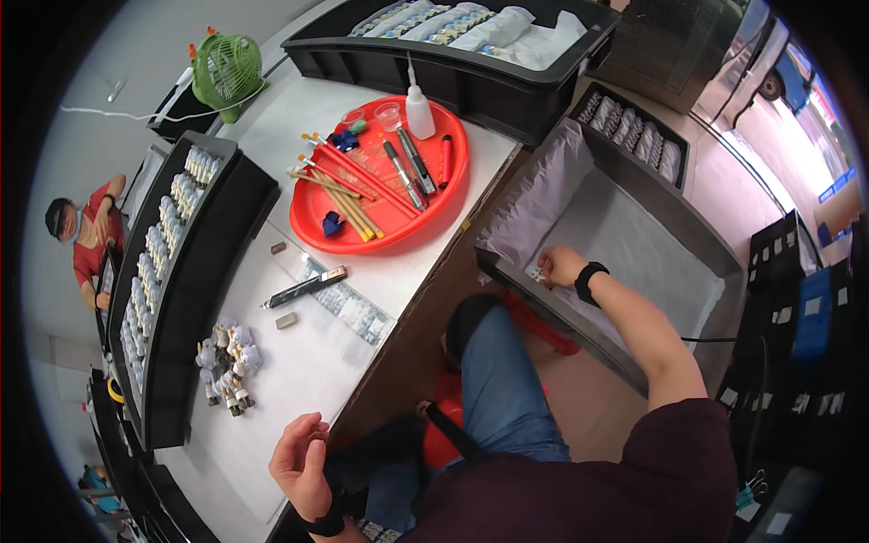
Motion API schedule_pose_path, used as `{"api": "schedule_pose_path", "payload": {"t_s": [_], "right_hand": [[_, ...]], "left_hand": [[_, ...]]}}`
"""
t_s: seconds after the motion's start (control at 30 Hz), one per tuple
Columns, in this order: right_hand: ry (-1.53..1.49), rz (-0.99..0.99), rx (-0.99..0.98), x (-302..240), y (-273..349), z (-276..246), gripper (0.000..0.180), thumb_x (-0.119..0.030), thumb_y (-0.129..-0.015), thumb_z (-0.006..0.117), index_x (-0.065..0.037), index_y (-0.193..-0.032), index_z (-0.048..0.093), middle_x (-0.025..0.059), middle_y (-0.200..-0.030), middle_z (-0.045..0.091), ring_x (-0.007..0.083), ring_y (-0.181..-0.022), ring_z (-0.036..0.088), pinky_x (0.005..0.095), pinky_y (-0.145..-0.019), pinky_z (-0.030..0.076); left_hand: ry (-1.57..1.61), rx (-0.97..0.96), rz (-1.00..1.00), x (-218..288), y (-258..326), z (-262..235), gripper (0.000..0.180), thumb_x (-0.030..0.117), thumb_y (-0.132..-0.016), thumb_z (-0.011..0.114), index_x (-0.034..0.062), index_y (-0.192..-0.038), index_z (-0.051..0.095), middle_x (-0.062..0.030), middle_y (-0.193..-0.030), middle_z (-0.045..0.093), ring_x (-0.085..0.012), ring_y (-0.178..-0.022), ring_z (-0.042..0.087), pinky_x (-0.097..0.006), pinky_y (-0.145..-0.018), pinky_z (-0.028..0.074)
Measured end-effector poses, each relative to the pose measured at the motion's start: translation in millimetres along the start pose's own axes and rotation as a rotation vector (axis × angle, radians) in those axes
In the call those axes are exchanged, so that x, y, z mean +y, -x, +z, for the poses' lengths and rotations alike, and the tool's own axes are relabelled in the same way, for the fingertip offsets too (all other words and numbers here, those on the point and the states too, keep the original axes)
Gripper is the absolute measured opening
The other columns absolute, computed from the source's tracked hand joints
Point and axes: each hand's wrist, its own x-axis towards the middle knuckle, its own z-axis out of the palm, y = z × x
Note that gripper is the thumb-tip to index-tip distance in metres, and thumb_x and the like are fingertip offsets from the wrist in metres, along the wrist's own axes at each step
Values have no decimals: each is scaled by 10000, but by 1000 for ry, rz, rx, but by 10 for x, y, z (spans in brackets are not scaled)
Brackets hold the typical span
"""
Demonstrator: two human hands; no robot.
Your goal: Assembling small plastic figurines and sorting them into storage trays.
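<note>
My right hand [561, 267] reaches into a grey bin [625, 385] lined with white sheet. Its fingers are closed on a small pale figurine [538, 275] at the bin's near left corner, mostly covered by the fingers. My left hand [301, 463] is raised over the table's near edge, fingers loosely curled and apart, with nothing in it. Closest to it on the white table [272, 480] lies a cluster of small white figurines [228, 360]. Beyond them are a black pen-like tool [305, 288], a ruler [348, 308] and two small grey blocks.
A red round tray [303, 231] holds brushes, pens and a squeeze bottle [419, 110]. Black crates [204, 290] of figurines stand at left, and another crate [407, 68] at the back. A green fan [228, 71] sits far left. Someone in red [95, 226] works beyond.
</note>
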Motion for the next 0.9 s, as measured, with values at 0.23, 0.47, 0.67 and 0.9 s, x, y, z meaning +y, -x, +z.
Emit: {"api": "schedule_pose_path", "payload": {"t_s": [0.23,0.47,0.67,0.9], "right_hand": [[-22,-34,55,125,-171,244,296,2,-566,652,-11,-841,543,69,-689,603,187,-649,587,297,-583,466],[-175,70,-25,120,-147,200,254,-72,-610,645,-29,-851,577,72,-730,619,183,-689,598,292,-624,468],[-173,29,-28,94,-179,213,226,-12,-638,606,-6,-858,558,73,-706,607,165,-652,587,280,-594,464],[49,-154,71,371,-256,317,175,-124,-663,545,-35,-813,563,149,-736,585,287,-724,574,385,-658,451]], "left_hand": [[-48,5,-56,-4,0,52,243,-63,-747,497,-34,-984,546,-144,-995,547,-182,-827,545,-284,-745,447],[-58,-8,-86,-27,14,72,231,-41,-758,520,-35,-988,546,-144,-1002,547,-185,-832,546,-283,-750,443],[-68,-5,-94,6,4,92,228,-51,-753,517,-48,-979,548,-140,-990,551,-178,-826,550,-270,-749,440],[-72,-18,-189,139,-58,126,229,-96,-753,494,-61,-972,553,-124,-976,550,-172,-875,554,-245,-782,427]]}}
